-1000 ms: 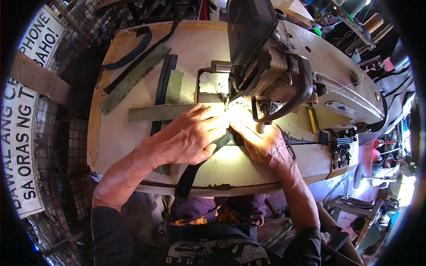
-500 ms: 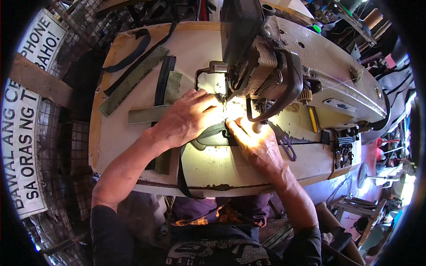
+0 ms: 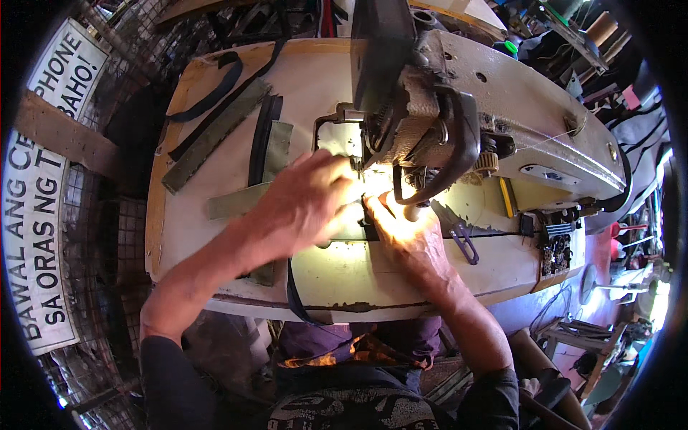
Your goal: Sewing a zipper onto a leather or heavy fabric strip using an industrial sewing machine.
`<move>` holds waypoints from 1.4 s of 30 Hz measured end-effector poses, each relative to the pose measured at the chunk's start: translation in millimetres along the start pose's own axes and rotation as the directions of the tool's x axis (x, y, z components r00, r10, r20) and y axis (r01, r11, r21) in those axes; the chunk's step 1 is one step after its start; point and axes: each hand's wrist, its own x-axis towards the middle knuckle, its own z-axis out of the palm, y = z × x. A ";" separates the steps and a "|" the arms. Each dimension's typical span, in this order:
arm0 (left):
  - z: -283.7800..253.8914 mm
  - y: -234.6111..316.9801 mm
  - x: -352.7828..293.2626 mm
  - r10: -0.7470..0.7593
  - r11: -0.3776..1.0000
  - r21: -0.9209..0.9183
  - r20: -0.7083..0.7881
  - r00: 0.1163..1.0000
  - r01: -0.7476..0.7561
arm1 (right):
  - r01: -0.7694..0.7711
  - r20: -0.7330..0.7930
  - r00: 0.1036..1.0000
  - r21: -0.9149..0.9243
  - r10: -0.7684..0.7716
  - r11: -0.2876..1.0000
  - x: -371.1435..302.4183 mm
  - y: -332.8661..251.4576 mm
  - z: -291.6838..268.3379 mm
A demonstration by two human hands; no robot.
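Observation:
At the head of a sewing machine (image 3: 423, 107), both my hands meet under a bright lamp glow. My left hand (image 3: 312, 201) is blurred, its fingers bent towards the needle area. My right hand (image 3: 412, 233) lies just right of it, thumb and fingers pinched on a small dark strip of fabric (image 3: 368, 209). Most of that strip is hidden under my hands, and glare washes out the fingertips. A dark strap (image 3: 295, 290) hangs over the table's front edge below my left wrist.
Olive fabric strips (image 3: 215, 136) and a black strip (image 3: 264, 140) lie on the white table (image 3: 190, 236) at left. A yellow-and-black cutter (image 3: 507, 197) and a purple looped tool (image 3: 466, 244) lie at right. Wire mesh and a white sign (image 3: 43, 236) stand far left.
My left hand has lifted and shifted slightly right, blurring. The dark green fabric that showed beneath it is now hidden. My right hand stays nearly in place.

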 end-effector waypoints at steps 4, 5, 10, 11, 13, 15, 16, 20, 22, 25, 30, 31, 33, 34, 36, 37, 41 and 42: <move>-10.2 29.1 -25.0 -0.126 0.968 0.232 0.103 0.987 0.099 | -0.031 0.020 0.999 0.027 0.030 0.999 -2.7 0.4 4.0; -12.7 27.3 -25.5 -0.170 0.967 0.216 0.158 0.973 0.134 | -0.046 0.055 0.998 0.043 0.043 0.998 -3.7 0.7 5.2; -37.5 16.7 -21.1 -0.145 0.951 0.285 0.073 0.987 0.118 | -0.050 0.011 0.999 0.040 0.050 0.998 -3.5 2.9 13.2; -42.9 14.9 -19.1 -0.057 0.943 0.331 0.069 0.996 0.030 | -0.015 -0.010 1.000 0.012 0.015 1.000 -2.5 3.3 15.1; -50.1 14.9 -16.9 0.015 0.916 0.395 0.145 0.989 -0.072 | -0.011 -0.048 0.999 -0.025 0.010 1.000 0.1 3.8 19.5; -56.6 16.5 -19.8 -0.033 0.920 0.387 0.232 0.972 -0.061 | 0.005 -0.087 0.996 -0.052 -0.010 0.999 1.7 2.9 22.7; -56.9 16.8 -21.1 -0.155 0.918 0.397 0.369 0.916 -0.004 | -0.009 -0.105 0.994 0.002 0.009 1.000 2.1 1.9 23.8; -23.0 14.3 -15.6 -0.017 0.968 0.251 0.112 0.994 -0.011 | -0.088 -0.093 0.991 0.078 0.095 0.993 0.8 -4.0 24.3; 1.0 6.9 -9.0 -0.023 0.975 0.221 0.015 1.000 0.019 | -0.100 -0.108 0.988 0.082 0.108 0.992 -0.2 -6.1 22.9; 23.9 -3.4 -7.0 -0.047 0.999 -0.012 -0.083 0.995 0.046 | -0.105 -0.120 0.985 0.124 0.120 0.987 -0.7 -7.2 19.4; 28.6 -12.1 -12.6 0.016 1.000 -0.014 -0.103 0.994 -0.018 | -0.183 0.075 0.982 0.163 0.173 0.970 -5.2 -5.3 7.9; 27.7 -12.5 -13.1 0.024 1.000 -0.009 -0.093 0.995 -0.024 | -0.178 0.098 0.981 0.143 0.165 0.973 -6.3 -4.4 5.7; 25.8 -13.4 -13.1 0.056 0.998 -0.005 -0.096 0.994 -0.057 | -0.194 0.105 0.979 0.177 0.177 0.965 -7.7 -1.6 2.6; 25.0 -13.6 -12.7 0.091 0.996 -0.002 -0.098 0.991 -0.091 | -0.178 0.119 0.980 0.185 0.158 0.967 -7.4 0.5 2.2; 24.3 -13.6 -11.6 0.111 0.993 0.040 -0.079 0.991 -0.108 | -0.266 0.249 0.944 0.189 0.215 0.945 -7.0 4.1 2.4; 24.3 -13.4 -10.9 0.132 0.988 0.082 -0.059 0.989 -0.127 | -0.245 0.149 0.966 0.273 0.211 0.930 -6.0 5.7 3.8; 25.1 -13.6 -8.6 0.132 0.991 0.040 -0.127 0.983 -0.128 | -0.201 0.015 0.978 0.294 0.206 0.934 -6.6 7.5 7.5; 24.6 -13.8 -9.1 0.125 0.992 0.030 -0.109 0.986 -0.123 | -0.218 0.050 0.976 0.269 0.212 0.938 -7.8 7.5 7.5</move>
